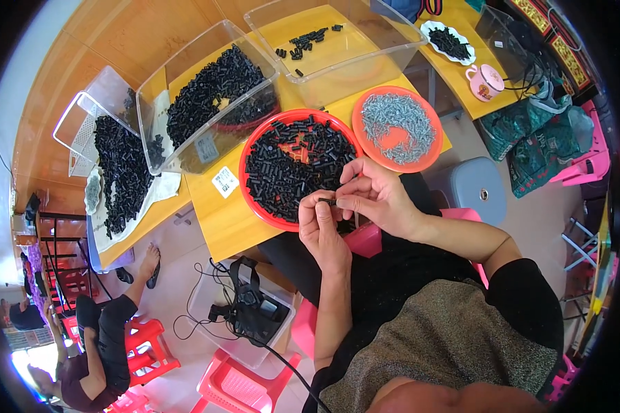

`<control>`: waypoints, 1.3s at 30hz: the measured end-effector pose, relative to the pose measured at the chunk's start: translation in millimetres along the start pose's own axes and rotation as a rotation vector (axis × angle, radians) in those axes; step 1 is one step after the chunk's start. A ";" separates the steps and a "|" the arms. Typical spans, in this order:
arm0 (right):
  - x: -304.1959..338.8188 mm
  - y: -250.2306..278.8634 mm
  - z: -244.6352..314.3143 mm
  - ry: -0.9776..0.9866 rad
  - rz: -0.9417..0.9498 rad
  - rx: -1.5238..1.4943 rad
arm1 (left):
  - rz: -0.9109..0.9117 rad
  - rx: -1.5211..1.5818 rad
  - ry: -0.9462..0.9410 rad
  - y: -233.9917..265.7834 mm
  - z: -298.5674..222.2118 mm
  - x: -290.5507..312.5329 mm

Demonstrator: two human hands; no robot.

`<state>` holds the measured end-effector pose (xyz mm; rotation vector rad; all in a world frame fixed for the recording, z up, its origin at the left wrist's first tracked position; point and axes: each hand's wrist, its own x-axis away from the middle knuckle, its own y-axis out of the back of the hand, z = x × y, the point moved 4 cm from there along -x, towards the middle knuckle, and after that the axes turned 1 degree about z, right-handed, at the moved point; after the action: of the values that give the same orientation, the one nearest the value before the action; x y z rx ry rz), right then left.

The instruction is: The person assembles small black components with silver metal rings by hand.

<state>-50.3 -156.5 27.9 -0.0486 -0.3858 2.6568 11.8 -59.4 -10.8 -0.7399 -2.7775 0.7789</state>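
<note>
Both of my hands meet just over the near right rim of a red round tray heaped with small black cylindrical parts. Between the thumb and fingers of my left hand is one small black cylindrical part. My right hand pinches at the other end of it; whether a screw is also between those fingertips is too small to tell. To the right of the tray, an orange plate holds many silver screws.
A clear plastic bin full of black parts stands behind the tray, beside another clear bin with a few. More black parts lie on white cloth at left. A pink mug stands at far right. Another person sits at lower left.
</note>
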 end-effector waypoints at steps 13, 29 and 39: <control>6.6 -11.9 -5.4 -0.113 -0.009 -0.281 | 0.058 0.050 -0.117 1.6 -4.5 1.0; 12.9 2.8 -2.2 -0.139 -0.013 -0.106 | 0.131 0.283 0.112 -6.4 7.1 4.0; 15.4 0.4 1.7 0.117 -0.065 0.139 | 0.112 -0.161 -0.156 -1.2 -7.3 1.6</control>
<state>-64.4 -150.5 29.9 -0.1450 -0.1609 2.5944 12.0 -56.2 -3.9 -0.9063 -2.9886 0.6633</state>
